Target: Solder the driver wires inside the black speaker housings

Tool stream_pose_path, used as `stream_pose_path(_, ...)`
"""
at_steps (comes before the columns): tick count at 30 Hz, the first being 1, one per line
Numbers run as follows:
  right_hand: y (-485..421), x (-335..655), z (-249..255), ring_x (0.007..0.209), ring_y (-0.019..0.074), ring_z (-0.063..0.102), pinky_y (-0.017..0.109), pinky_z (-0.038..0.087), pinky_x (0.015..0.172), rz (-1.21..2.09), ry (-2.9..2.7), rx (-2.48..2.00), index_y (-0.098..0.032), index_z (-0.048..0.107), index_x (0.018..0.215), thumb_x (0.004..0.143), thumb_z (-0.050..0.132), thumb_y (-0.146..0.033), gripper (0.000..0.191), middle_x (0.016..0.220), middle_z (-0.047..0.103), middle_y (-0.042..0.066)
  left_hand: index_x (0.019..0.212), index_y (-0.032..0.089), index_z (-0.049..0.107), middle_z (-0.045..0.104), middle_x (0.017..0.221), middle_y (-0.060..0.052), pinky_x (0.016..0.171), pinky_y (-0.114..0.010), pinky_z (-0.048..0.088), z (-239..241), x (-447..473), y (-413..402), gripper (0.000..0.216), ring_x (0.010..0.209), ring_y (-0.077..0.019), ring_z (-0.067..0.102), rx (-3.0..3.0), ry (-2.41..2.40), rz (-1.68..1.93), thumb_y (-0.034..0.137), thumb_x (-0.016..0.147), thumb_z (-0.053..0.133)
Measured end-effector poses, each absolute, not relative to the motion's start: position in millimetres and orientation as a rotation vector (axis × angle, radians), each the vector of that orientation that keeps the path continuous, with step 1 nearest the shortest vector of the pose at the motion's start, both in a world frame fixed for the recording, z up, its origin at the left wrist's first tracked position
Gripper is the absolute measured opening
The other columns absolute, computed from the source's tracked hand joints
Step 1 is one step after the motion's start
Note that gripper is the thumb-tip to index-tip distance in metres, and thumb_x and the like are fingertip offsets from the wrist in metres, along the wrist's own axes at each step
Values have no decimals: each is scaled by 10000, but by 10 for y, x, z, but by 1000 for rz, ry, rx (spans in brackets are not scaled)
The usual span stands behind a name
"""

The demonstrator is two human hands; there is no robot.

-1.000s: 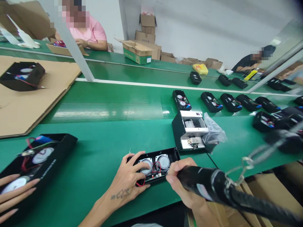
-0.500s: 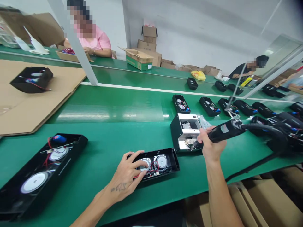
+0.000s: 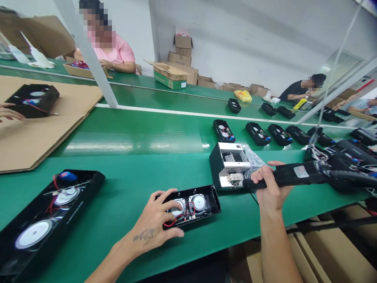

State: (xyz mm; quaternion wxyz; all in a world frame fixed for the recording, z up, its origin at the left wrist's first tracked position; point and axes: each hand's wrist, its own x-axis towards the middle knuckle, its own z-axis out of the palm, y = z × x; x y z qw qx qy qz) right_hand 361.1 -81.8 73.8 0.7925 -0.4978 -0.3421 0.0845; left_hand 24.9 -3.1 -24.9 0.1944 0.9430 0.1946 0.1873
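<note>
An open black speaker housing point(image 3: 203, 204) with two round drivers and red wires lies on the green belt in front of me. My left hand point(image 3: 157, 222) rests on its left end, fingers spread over the left driver. My right hand point(image 3: 269, 188) is closed around a black electric screwdriver point(image 3: 294, 175), held level with its tip at the front of a small black and silver screw feeder box point(image 3: 229, 165).
A larger open speaker housing point(image 3: 47, 212) lies at the near left. Several black housings point(image 3: 265, 133) line the belt at the right. A cardboard sheet point(image 3: 38, 129) with another housing and a person's hand is at the far left. People work at the far bench among cardboard boxes point(image 3: 171, 74).
My right hand has carried the screwdriver from the speaker housing over to the screw feeder box and levelled it. My left hand has stayed on the housing.
</note>
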Motion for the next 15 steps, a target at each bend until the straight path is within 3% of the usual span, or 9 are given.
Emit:
stream_pose_path(1, -783, 3608, 719, 456, 108, 517, 270, 461, 525, 143, -725, -1068, -221, 600, 1050, 815, 860, -299, 358, 553, 566, -107, 758, 243, 760, 784, 1199, -2, 1101, -548, 318, -257, 244, -25, 429, 1448, -407, 492, 2649, 534, 512, 658, 859, 804)
stream_pose_path(3, -705, 3615, 670, 443, 113, 524, 276, 470, 518, 96, -724, -1088, -224, 587, 997, 811, 867, -301, 345, 540, 566, -108, 723, 231, 732, 782, 1216, -3, 1106, -576, 305, -275, 241, -17, 429, 1449, -431, 486, 2648, 545, 486, 626, 766, 896)
stream_pose_path(7, -589, 3666, 591, 420, 115, 527, 274, 453, 492, 134, -783, -1196, -223, 579, 911, 815, 870, -323, 323, 527, 574, -98, 714, 244, 732, 785, 1218, 35, 1116, -586, 290, -294, 255, -27, 243, 1442, -405, 504, 2601, 609, 481, 358, 748, 943)
stream_pose_path(15, -838, 3510, 645, 403, 102, 483, 253, 400, 440, 552, -872, -1271, -220, 626, 964, 839, 856, -290, 271, 513, 539, -95, 709, 241, 744, 791, 1199, 38, 1123, -573, 287, -280, 265, -30, 233, 1437, -397, 514, 2552, 622, 482, 353, 730, 948)
